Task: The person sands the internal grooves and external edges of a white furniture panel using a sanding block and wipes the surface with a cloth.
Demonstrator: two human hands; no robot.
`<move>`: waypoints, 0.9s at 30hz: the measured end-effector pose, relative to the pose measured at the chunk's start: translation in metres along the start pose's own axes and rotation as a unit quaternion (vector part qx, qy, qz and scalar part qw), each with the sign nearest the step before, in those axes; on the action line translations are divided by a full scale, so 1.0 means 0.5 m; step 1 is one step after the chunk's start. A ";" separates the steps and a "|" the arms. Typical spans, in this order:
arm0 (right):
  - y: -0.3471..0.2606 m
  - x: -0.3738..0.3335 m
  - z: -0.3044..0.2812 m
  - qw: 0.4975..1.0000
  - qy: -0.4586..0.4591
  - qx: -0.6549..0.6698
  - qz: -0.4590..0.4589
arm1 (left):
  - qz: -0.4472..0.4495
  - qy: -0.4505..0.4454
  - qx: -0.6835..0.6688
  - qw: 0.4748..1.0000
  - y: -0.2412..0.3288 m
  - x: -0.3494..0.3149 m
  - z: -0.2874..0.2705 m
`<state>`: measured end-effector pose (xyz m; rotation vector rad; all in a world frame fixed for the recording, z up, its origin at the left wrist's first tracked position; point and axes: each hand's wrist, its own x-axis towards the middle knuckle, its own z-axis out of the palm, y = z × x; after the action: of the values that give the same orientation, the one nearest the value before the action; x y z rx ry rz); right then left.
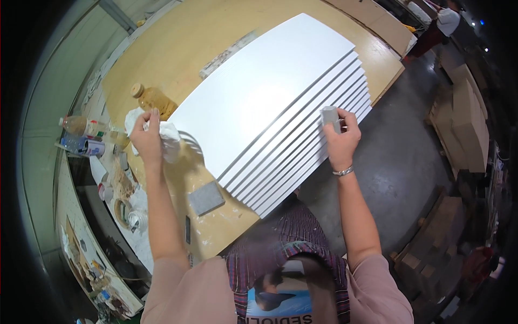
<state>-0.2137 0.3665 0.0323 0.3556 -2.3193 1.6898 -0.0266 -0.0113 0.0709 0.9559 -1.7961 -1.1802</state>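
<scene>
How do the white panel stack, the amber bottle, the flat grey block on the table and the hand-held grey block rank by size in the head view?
1. White panel stack
2. Amber bottle and flat grey block: too alike to rank
3. Hand-held grey block, partly hidden by the right hand

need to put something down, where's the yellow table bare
The widest bare patch of the yellow table lies beyond the amber bottle and mottled strip, toward the far edge. A smaller, spotted patch lies between the grey pad and the near edge. It's crowded around the left hand: bottle, white cloth and white panels.
</scene>
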 end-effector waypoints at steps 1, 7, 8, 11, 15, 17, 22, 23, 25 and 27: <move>0.017 0.026 -0.009 1.000 0.015 -0.010 -0.008 | 0.079 -0.033 0.049 0.995 0.052 0.006 0.015; 0.170 0.253 -0.048 0.992 0.107 -0.059 -0.024 | 0.178 -0.198 0.305 0.914 0.174 0.026 0.218; 0.184 0.287 -0.044 0.990 0.124 -0.066 -0.028 | 0.181 -0.226 0.375 0.881 0.171 0.021 0.239; 0.193 0.359 -0.036 0.984 0.139 -0.108 -0.036 | 0.195 -0.237 0.441 0.843 0.153 0.018 0.270; 0.208 0.410 -0.035 0.985 0.128 -0.108 -0.051 | 0.210 -0.216 0.421 0.856 0.137 0.013 0.280; 0.209 0.412 -0.037 0.985 0.119 -0.114 -0.054 | 0.197 -0.219 0.426 0.856 0.135 0.011 0.283; 0.177 0.328 -0.026 0.990 0.068 -0.110 -0.064 | 0.227 -0.179 0.395 0.872 0.117 0.008 0.279; 0.161 0.293 -0.023 0.992 0.036 -0.102 -0.070 | 0.223 -0.180 0.396 0.872 0.117 0.006 0.277; 0.108 0.214 -0.019 0.992 -0.011 -0.090 -0.088 | 0.201 -0.200 0.403 0.870 0.129 0.008 0.279; 0.059 0.121 -0.002 0.989 -0.039 -0.075 -0.124 | 0.199 -0.195 0.402 0.872 0.131 0.007 0.276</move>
<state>-0.2805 0.3732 0.0270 0.6589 -2.3271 1.3989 -0.1624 0.0549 0.0953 0.7270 -2.7486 -0.3390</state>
